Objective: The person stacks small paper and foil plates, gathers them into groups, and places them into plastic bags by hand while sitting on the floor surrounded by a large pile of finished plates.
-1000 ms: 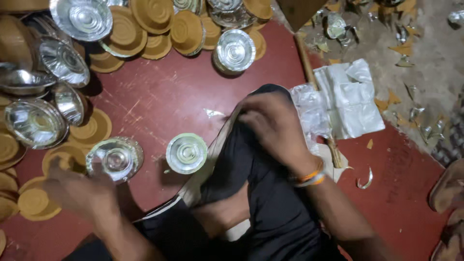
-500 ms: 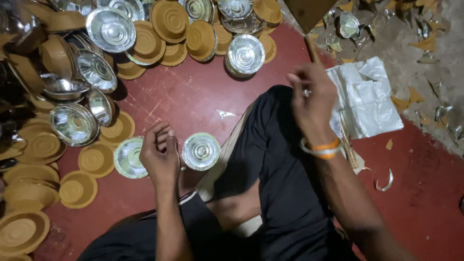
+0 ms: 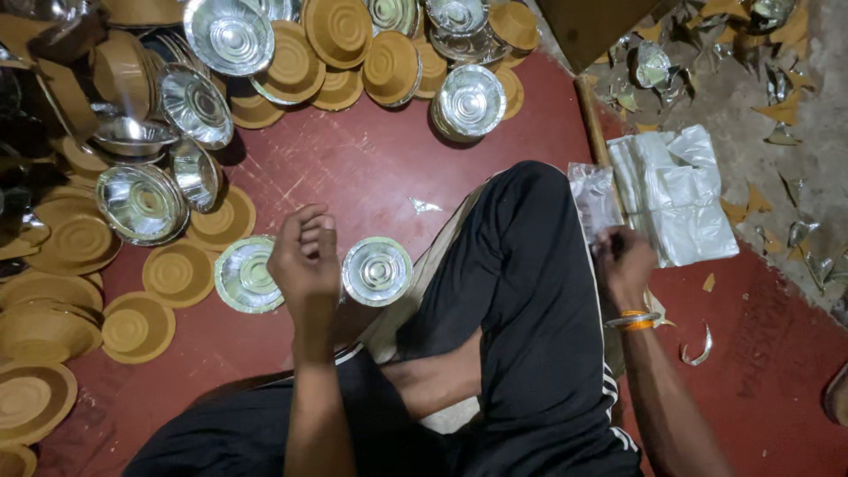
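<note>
My left hand (image 3: pixel 305 256) hovers with loosely curled fingers and nothing in it, between a silver foil bowl (image 3: pixel 246 274) on its left and a small stack of silver bowls (image 3: pixel 377 271) on its right. My right hand (image 3: pixel 623 261), with an orange bangle at the wrist, is down beside my right knee. Its fingers pinch the lower edge of a clear plastic bag (image 3: pixel 594 199). A pile of more clear bags (image 3: pixel 676 199) lies just right of it. I sit cross-legged in black trousers on the red floor (image 3: pixel 371 168).
Many brown paper bowls (image 3: pixel 177 274) and silver bowls (image 3: pixel 141 203) crowd the left and top. Another silver stack (image 3: pixel 470 102) stands ahead of my knee. A wooden strip (image 3: pixel 594 124) edges the red floor. Foil and paper scraps (image 3: pixel 777 97) litter the grey ground at right.
My right hand has come down from above my knee to the clear bags by the floor. My left hand has lifted slightly between the two silver bowls.
</note>
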